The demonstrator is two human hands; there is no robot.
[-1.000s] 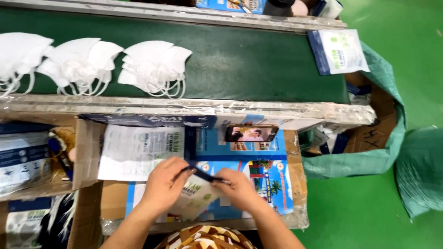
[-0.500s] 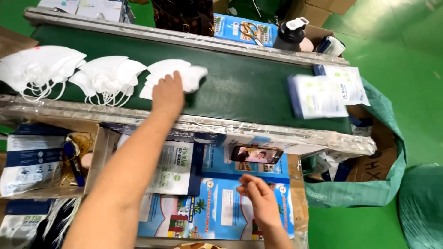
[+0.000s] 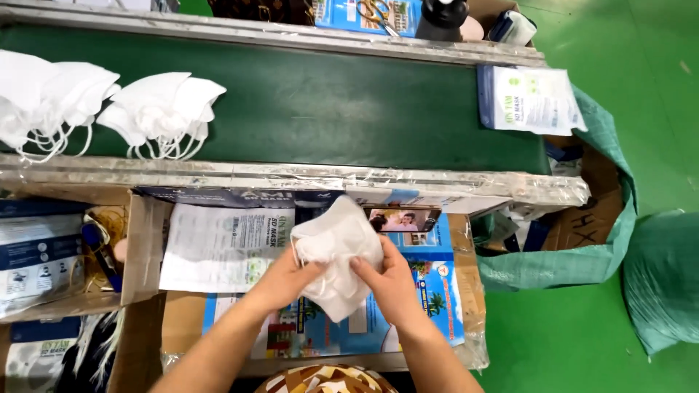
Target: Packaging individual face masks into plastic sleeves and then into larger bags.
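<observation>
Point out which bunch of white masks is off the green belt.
The bunch of masks held in both hands, left hand and right hand, over the boxes. The other two bunches lie on the belt.

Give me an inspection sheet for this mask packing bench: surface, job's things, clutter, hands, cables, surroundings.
Surface: dark green conveyor belt with taped metal rails.
Job's things: stack of white folded face masks held in both hands; more white mask stacks on the belt.
Clutter: printed sachets and blue cartons below the belt; a filled white pouch at the belt's end.
Hands: left hand and right hand grip the stack.
Cables: nothing seen.
Surroundings: green floor, green woven sack.
</observation>
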